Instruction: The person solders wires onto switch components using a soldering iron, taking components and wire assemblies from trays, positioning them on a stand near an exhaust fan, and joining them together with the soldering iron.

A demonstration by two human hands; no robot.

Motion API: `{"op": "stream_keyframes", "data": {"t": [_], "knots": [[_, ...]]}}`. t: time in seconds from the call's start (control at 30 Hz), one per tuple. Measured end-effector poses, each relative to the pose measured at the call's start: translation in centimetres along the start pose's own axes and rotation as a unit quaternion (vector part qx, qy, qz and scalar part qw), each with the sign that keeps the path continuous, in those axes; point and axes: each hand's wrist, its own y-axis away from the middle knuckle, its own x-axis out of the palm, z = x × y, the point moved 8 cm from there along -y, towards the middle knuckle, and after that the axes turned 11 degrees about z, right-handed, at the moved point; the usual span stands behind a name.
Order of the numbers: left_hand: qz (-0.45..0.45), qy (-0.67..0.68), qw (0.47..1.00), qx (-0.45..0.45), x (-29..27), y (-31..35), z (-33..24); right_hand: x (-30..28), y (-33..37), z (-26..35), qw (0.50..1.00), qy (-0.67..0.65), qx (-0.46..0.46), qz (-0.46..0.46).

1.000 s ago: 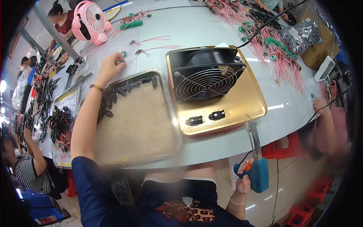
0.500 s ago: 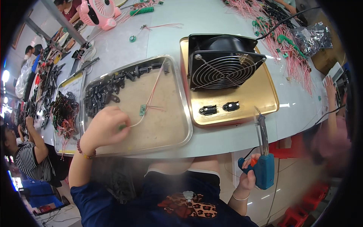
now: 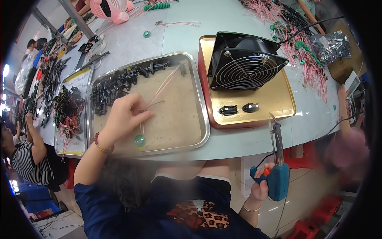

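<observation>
A broad, pale surface (image 3: 181,38) runs across the room, its near edge curved by the lens. Beyond its far left corner, grey metal posts (image 3: 75,19) slant up before a whitish wall (image 3: 51,12). Bright white lights (image 3: 6,70) glow in a row past the left edge, and a glossy streak shines near the right edge. Below the near edge spreads a floor (image 3: 304,191) of beige tiles with dark joints and small reflections. Red plastic stools (image 3: 327,209) stand on it toward the right, blurred.
</observation>
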Motion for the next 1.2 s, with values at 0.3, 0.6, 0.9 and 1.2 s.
{"op": "stream_keyframes", "data": {"t": [0.3, 0.6, 0.9, 1.2], "knots": [[-0.083, 0.233, 0.969, 0.019, -1.2, 1.9, -0.6, 0.0, -0.4, -0.4, 1.000, -0.011, -0.007, 0.022], [0.006, 0.334, 0.938, 0.091, -0.6, 2.0, -0.6, -0.1, -0.2, -0.5, 1.000, -0.009, 0.012, 0.010], [-0.052, 0.408, 0.897, 0.159, -1.6, 2.4, -1.2, -0.2, 0.0, -0.5, 1.000, 0.006, 0.014, 0.007], [0.076, 0.368, 0.918, 0.124, -2.8, 1.5, -6.2, -0.3, 0.2, -0.4, 0.999, 0.002, 0.038, -0.014]]}}
